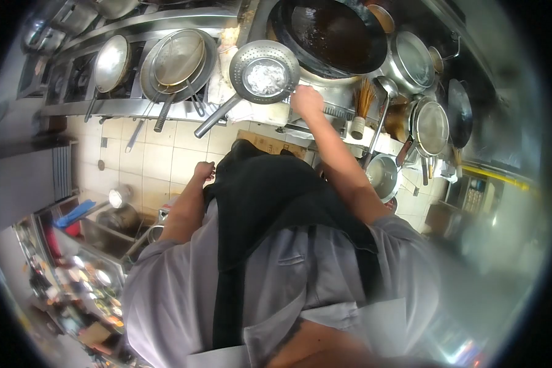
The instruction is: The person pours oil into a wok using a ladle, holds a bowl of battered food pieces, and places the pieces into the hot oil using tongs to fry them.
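My right hand (306, 102) is closed at the end of a thin handle, beside a perforated strainer (242, 69). The handle runs to a round metal ladle (265, 77) with a bright, shiny inside, which lies over the strainer's bowl. The strainer's own thick handle points down and left, untouched. My left hand (206, 172) hangs low beside the black apron (257, 196), its fingers curled with nothing visible in them. Beyond my right hand sits a large black wok (334, 37) with dark liquid in it.
Pans and strainers (179, 58) rest on the stove at the left. Right of my right hand are a bamboo brush (363, 101), a long ladle (383, 104), a metal pot (413, 61) and a wire strainer (432, 127). Cardboard (270, 143) lies on the tiled floor (156, 144).
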Tool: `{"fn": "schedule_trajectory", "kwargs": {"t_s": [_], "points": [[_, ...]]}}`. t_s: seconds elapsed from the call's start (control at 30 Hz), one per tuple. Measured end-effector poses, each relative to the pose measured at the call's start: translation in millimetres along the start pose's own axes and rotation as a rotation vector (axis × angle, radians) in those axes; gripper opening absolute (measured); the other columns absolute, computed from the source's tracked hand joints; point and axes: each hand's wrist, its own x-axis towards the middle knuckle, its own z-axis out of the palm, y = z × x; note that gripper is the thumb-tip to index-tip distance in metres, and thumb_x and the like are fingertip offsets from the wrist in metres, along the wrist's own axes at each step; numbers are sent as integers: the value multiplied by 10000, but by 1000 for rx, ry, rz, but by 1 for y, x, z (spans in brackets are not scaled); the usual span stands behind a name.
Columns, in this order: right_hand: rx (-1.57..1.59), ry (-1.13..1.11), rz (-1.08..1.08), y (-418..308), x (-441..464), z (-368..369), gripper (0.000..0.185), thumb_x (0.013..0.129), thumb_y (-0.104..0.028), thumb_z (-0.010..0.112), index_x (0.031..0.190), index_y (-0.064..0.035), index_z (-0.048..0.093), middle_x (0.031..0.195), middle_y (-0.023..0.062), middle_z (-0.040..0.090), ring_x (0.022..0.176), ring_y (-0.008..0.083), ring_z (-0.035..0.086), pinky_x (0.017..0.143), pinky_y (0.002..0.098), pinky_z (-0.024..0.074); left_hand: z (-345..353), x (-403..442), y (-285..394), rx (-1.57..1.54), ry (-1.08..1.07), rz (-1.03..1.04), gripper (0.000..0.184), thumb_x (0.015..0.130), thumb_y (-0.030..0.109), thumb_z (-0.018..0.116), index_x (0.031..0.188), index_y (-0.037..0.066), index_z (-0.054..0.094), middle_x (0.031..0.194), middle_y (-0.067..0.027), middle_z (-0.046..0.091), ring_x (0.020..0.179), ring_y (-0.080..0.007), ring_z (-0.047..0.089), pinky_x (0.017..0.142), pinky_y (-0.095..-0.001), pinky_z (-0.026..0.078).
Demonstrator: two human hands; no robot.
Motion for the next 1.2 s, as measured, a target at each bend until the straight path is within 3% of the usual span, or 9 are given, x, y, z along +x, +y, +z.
{"fn": "schedule_trajectory", "kwargs": {"t_s": [0.13, 0.53, 0.67, 0.83, 0.93, 1.2], "points": [[-47, -39, -136, -2, 21, 28, 267, 911, -168, 548, 985, -14, 753, 1022, 215, 730, 984, 361, 711, 851, 444, 574, 1, -9, 7, 50, 20, -35, 345, 935, 276, 550, 892, -49, 656, 720, -144, 655, 499, -218, 609, 449, -332, 486], [75, 116, -129, -12, 4, -9, 270, 948, -285, 591, 952, -76, 762, 953, 202, 733, 922, 391, 703, 867, 470, 552, 4, -6, 4, 29, 37, 18, 353, 931, 292, 554, 904, -39, 673, 719, -141, 663, 502, -215, 609, 461, -338, 495], [66, 73, -122, -9, 7, -10, 278, 948, -298, 592, 978, -76, 758, 1006, 198, 731, 953, 392, 698, 873, 469, 551, 5, -16, 9, 63, 24, 27, 353, 931, 285, 553, 889, -46, 669, 712, -146, 659, 486, -212, 601, 452, -334, 490], [-101, -75, -143, -11, 13, -21, 271, 920, -187, 568, 1074, -44, 740, 1122, 195, 713, 1047, 344, 696, 879, 433, 562, 3, -11, 0, 29, 37, 48, 359, 934, 281, 554, 887, -58, 663, 701, -145, 649, 480, -210, 596, 437, -329, 478], [-202, -77, -192, -14, 28, -1, 275, 907, -116, 532, 1060, -50, 750, 1107, 179, 724, 1043, 324, 707, 873, 419, 568, 0, -7, -5, 8, 12, 8, 359, 934, 285, 558, 891, -57, 661, 700, -141, 644, 477, -209, 592, 430, -330, 470], [-193, 6, -223, -22, 37, -4, 285, 903, -118, 517, 1027, -71, 769, 1080, 171, 736, 1004, 337, 719, 875, 433, 568, 3, -8, -8, -31, 37, 23, 352, 933, 279, 560, 883, -56, 657, 706, -134, 648, 468, -209, 584, 430, -335, 467]]}}
